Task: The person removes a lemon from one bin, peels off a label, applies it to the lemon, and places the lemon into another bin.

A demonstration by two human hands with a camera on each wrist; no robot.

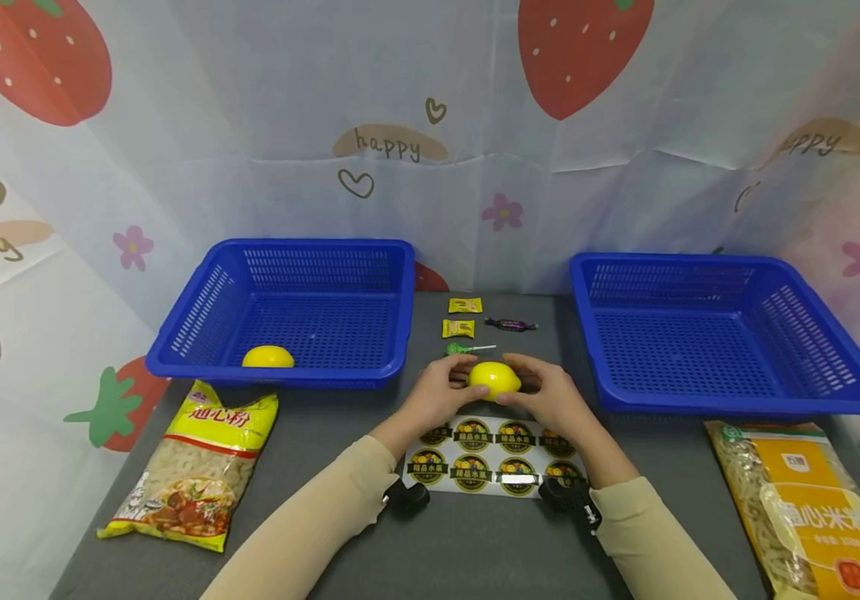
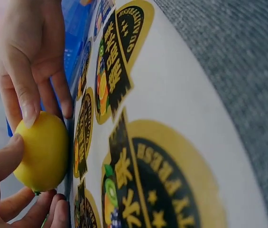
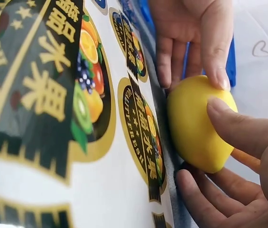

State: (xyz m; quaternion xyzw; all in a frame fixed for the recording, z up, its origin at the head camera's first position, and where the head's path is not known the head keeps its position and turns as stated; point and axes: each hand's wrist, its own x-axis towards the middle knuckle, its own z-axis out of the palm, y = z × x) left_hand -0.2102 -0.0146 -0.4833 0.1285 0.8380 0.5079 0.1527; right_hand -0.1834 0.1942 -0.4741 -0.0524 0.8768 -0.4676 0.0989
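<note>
A yellow lemon point(image 1: 494, 380) is held between both hands just beyond a sheet of round fruit stickers point(image 1: 471, 473). My left hand point(image 1: 433, 392) grips its left side, with the thumb point(image 2: 3, 156) on the near face and fingers curled behind. From the right, my right hand point(image 1: 550, 397) grips the other end, its thumb point(image 3: 240, 130) also pressed to the near face. In both wrist views the lemon sits low, close to the table surface. The sheet lies flat between the forearms, its labels black and gold.
A blue basket point(image 1: 400, 333) at left contains another lemon point(image 1: 268, 357); a second blue basket point(image 1: 587, 333) stands right. Yellow-wrapped candies point(image 1: 458, 328), a purple-wrapped candy point(image 1: 511, 324) and a green lollipop point(image 1: 462, 348) lie beyond the hands. Pasta bags flank the front, left point(image 1: 197, 475) and right point(image 1: 812, 508).
</note>
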